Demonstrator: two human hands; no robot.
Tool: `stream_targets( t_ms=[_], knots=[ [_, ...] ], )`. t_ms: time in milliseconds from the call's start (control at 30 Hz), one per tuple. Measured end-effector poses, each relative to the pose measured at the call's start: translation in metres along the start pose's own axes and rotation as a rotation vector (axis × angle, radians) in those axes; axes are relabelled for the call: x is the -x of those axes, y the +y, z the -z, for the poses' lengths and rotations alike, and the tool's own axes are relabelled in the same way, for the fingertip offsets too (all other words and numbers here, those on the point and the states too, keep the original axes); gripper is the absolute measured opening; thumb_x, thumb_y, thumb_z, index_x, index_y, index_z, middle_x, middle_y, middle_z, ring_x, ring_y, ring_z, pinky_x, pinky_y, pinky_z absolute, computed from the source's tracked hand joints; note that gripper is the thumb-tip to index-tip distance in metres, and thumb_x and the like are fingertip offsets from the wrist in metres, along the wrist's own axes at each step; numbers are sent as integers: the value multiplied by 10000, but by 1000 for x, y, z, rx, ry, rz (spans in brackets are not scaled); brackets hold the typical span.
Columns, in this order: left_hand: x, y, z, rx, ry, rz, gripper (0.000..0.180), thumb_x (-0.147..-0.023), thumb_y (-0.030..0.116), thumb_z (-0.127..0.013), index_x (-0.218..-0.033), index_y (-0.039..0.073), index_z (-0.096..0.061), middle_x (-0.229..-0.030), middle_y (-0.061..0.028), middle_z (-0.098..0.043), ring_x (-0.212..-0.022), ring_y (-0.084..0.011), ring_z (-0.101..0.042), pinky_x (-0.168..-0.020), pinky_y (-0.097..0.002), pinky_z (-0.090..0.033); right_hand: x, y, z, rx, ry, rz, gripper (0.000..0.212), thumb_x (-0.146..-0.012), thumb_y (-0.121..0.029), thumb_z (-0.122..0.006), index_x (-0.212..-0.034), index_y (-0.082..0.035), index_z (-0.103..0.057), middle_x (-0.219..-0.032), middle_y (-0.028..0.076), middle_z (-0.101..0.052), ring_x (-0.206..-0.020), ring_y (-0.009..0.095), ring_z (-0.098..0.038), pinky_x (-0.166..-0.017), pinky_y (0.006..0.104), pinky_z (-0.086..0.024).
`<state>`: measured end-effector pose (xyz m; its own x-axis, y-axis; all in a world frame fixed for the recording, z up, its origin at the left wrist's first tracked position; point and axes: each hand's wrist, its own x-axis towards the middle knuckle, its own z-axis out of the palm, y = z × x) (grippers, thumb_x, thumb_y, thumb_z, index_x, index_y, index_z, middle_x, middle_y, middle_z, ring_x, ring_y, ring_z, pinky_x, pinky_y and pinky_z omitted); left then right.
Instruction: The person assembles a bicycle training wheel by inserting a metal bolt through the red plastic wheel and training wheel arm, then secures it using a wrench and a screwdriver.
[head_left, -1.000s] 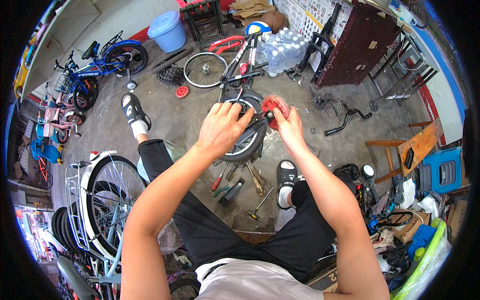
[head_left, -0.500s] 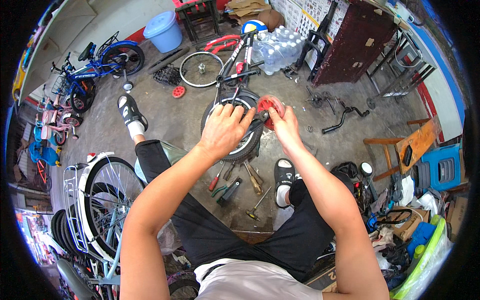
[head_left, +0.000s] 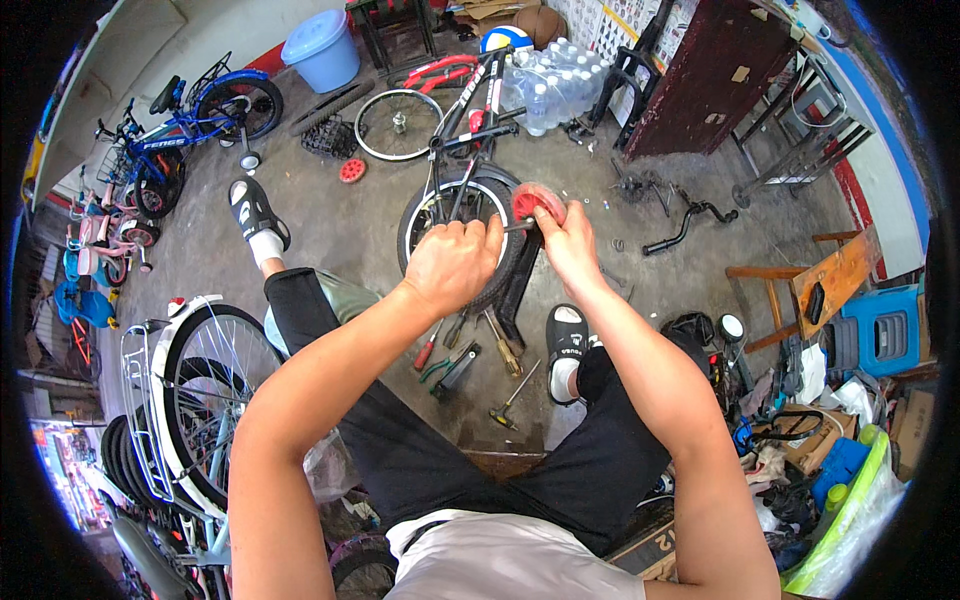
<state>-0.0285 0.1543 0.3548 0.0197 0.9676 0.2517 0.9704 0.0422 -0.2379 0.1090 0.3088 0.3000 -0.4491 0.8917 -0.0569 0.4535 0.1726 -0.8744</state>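
Note:
My right hand point(head_left: 567, 245) grips a small red wheel point(head_left: 535, 203) with a pale tyre, thumb against its face. Close by on the left, my left hand point(head_left: 455, 265) is closed with its fingers curled. A short metal piece point(head_left: 516, 228) runs from its fingertips toward the red wheel's centre. Below the hands a black bar point(head_left: 520, 290) slants down past the edge of a bicycle wheel point(head_left: 412, 228). That wheel belongs to a red, white and black bicycle frame point(head_left: 468, 92) on the floor; my left hand covers part of it.
Screwdrivers point(head_left: 425, 350), pliers point(head_left: 447, 365) and a T-handled tool point(head_left: 505, 412) lie between my feet. Another small red wheel point(head_left: 352, 171) and a bare bicycle rim point(head_left: 400, 125) are farther off. A crank point(head_left: 690, 228) lies right; a white-fendered bicycle point(head_left: 190, 320) stands left.
My left hand has turned and curled from spread fingers into a closed grip. The black bar now hangs downward below the hands. The red wheel has shifted slightly up and left.

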Motion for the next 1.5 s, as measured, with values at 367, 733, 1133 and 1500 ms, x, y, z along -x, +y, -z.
stream_targets(
  t_ms=[367,733,1133,1500],
  knots=[
    [-18,-17,8,750,-264,488,255,-968,259,-616,-1098,117,-783,-908,-201,-752,-868,-368,-746,-813,-485,-568,0,2,0,-227,-87,-72,420,-996,-360,-671,-1132,34,-618,-1110,204,-707,-1023,264,-683,-886,410,-521],
    [-5,52,-32,1270,350,984,418,-841,167,-816,-1224,55,-692,-1016,-80,-706,-947,-244,-690,-874,-365,-536,3,-12,-10,-61,61,100,499,-980,-401,-679,-1128,65,-581,-1065,294,-703,-1056,428,-697,-902,483,-519],
    [-14,48,-53,826,149,927,370,-833,255,-812,-1017,-7,-627,-867,-255,-724,-813,-403,-743,-733,-472,-561,6,-7,3,-438,-325,25,579,-869,-192,-709,-1355,90,-569,-1204,197,-711,-1150,282,-677,-1009,381,-500],
    [29,14,-63,2039,23,964,248,-920,134,-794,-1129,72,-675,-849,36,-680,-534,-39,-436,-498,-228,-352,2,-13,7,-211,-214,391,283,-927,-52,-656,-1187,-54,-769,-1045,112,-710,-918,235,-694,-812,339,-532]
  ],
)
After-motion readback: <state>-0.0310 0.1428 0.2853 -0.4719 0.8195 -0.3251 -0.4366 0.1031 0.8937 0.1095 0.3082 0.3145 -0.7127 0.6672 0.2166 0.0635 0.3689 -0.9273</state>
